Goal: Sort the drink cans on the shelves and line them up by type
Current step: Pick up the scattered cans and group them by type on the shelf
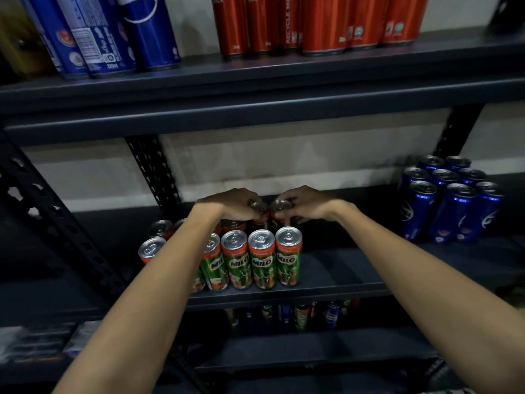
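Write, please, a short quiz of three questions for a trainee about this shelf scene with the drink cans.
1. True or false: the left hand and the right hand each have a grip on a can top behind the Milo cans.
2. Where do the blue cans on the middle shelf stand?
A. left end
B. right end
C. in front of the Milo cans
3. Fill in: on the top shelf, the red cans stand to the ____ of the blue Pepsi cans.

Key: 1 true; 2 B; 3 right.
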